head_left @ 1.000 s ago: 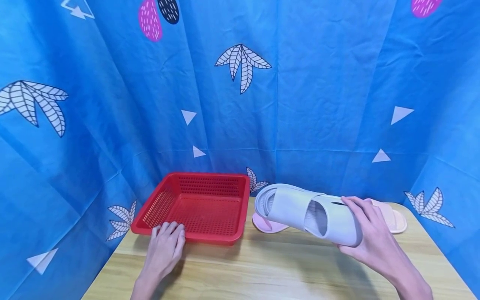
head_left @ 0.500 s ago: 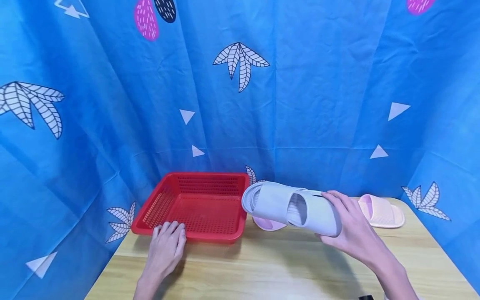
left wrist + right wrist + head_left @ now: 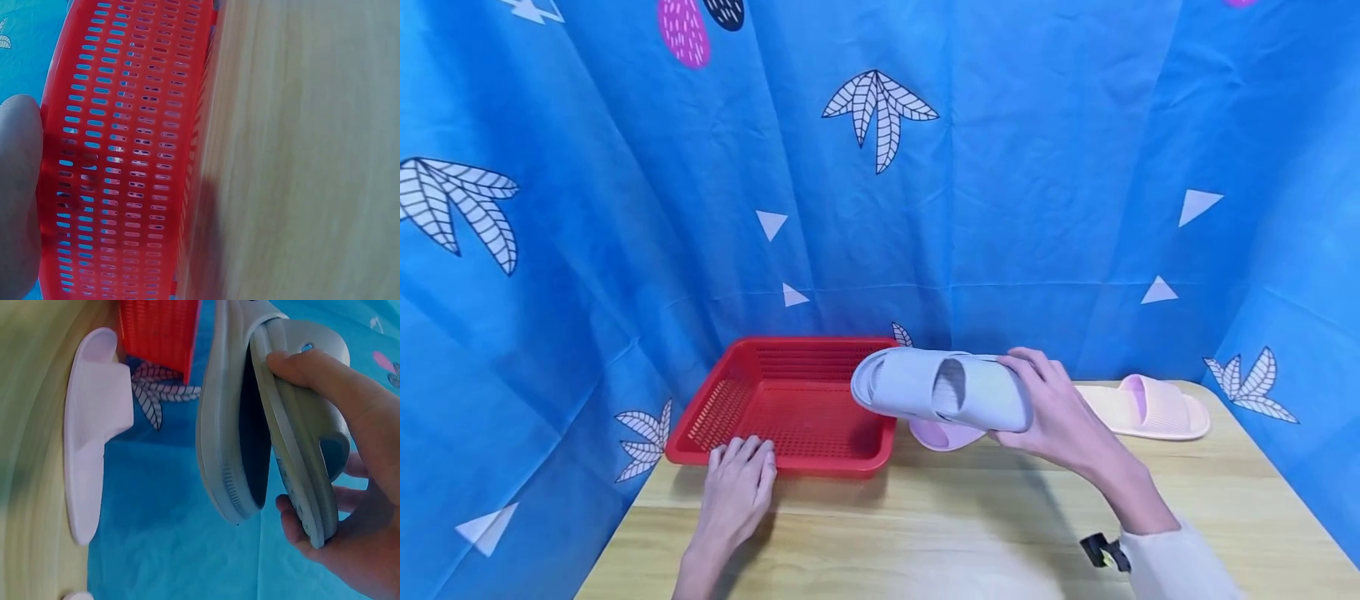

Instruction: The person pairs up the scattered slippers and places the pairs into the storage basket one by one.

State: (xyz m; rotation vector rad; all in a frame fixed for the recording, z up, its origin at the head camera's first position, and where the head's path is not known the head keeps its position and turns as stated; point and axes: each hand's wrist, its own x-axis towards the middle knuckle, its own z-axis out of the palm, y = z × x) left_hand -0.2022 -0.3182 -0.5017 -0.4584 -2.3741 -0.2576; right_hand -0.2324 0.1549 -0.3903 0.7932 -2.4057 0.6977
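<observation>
My right hand (image 3: 1056,412) grips a pair of pale grey slippers (image 3: 910,383), held above the table with their toe ends over the right rim of a red plastic basket (image 3: 831,467). In the right wrist view the two slippers (image 3: 219,425) are slotted together, and the thumb and fingers clasp the nearer one. My left hand (image 3: 739,492) holds the basket's front rim, its fingers bent over the edge. The left wrist view shows the slotted basket wall (image 3: 125,156) beside part of that hand (image 3: 20,194). Nothing lies inside the visible part of the basket.
A pink slipper (image 3: 946,435) lies behind and below the grey pair, partly hidden by it. Farther right, a pale peach slipper (image 3: 1161,410) lies along the back of the wooden table (image 3: 910,542). A blue patterned curtain (image 3: 1037,208) closes off the back and sides.
My right hand has carried the grey slippers leftward, from over the pink slipper to the basket's right rim. More of the peach slipper shows now. My left hand stays on the rim.
</observation>
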